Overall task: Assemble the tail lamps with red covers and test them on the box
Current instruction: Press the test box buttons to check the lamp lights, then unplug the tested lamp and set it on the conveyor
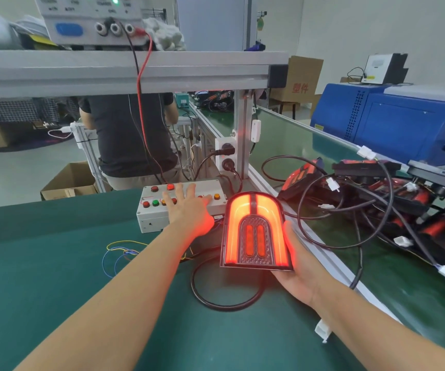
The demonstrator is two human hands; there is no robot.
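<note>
A tail lamp [255, 234] with a red cover glows bright red, tilted up toward me over the green mat. My right hand [297, 266] holds it from underneath and along its right edge, thumb up the side. My left hand [188, 208] lies with spread straight fingers on the white test box [149, 218], fingertips on its row of red, green and orange buttons. A black cable [216, 301] loops on the mat below the lamp.
Several tail lamps with tangled black cables and white connectors [376, 207] lie on the conveyor at right. A blue machine [392, 121] stands behind them. Thin coloured wires [119, 253] lie left of the lamp. A person [127, 135] stands beyond the bench, under the shelf with a power supply [90, 20].
</note>
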